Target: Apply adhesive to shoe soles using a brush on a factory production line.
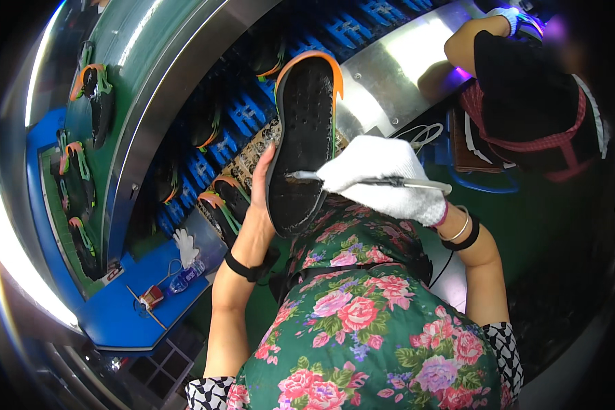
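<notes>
My bare left hand (260, 188) grips a black shoe sole (304, 130) by its left edge, thumb along the side. The sole is tilted up with its inner face toward me, and an orange rim curves round its far end. My right hand (389, 179), in a white knitted glove, is closed round a slim brush (417, 183) with a pale, tube-like rear end. Its tip touches the lower part of the sole, where a small brownish patch shows. Two more orange-rimmed soles (219, 213) rest just left of my left forearm.
Blue racks (244, 117) carry soles along a curved metal-sided line. A green belt (135, 51) with several soles runs at the left. On the blue table (116, 321) lie a plastic bottle (186, 275) and a white glove (184, 247). A co-worker (526, 96) is at the far right.
</notes>
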Demonstrator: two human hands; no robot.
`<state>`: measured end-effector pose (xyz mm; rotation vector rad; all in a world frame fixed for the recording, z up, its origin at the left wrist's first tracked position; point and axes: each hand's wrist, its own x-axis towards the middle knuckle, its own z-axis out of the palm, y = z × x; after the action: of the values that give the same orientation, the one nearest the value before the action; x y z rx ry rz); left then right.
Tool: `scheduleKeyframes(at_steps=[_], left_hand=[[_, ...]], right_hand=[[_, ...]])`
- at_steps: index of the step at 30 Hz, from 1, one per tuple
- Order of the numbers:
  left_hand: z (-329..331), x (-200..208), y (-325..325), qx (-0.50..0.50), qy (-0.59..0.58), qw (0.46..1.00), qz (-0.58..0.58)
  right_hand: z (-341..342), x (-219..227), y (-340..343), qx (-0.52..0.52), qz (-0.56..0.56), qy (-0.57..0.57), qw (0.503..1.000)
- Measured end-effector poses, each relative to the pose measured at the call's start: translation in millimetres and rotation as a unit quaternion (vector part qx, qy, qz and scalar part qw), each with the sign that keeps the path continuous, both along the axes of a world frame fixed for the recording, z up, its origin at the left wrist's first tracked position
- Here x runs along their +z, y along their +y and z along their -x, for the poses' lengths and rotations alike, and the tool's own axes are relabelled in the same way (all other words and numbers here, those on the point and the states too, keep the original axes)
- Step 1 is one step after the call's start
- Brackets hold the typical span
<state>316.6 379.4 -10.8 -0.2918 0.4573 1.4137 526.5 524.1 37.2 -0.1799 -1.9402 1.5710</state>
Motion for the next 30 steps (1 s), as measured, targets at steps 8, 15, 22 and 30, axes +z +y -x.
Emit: scheduleKeyframes(at_steps=[8, 15, 22, 30], left_hand=[[-18.8, 2.0, -5.2, -0.101, -0.013, 0.995, -0.015], [-5.5, -8.4, -11.9, 0.023, 0.02, 0.998, 0.057], [1.4, 12.5, -20.6, 0.033, 0.046, 0.994, -0.095], [1.7, 34.4, -35.0, 0.019, -0.023, 0.96, -0.279]], right_hand=[[6.0, -3.5, 52.7, -0.169, -0.276, 0.02, 0.946], [-3.0, 7.2, -40.8, 0.046, -0.025, 0.05, 0.997], [-30.7, 25.1, -11.4, -0.002, 0.455, 0.155, 0.877], [-69.9, -63.2, -20.7, -0.035, 0.535, 0.283, 0.795]])
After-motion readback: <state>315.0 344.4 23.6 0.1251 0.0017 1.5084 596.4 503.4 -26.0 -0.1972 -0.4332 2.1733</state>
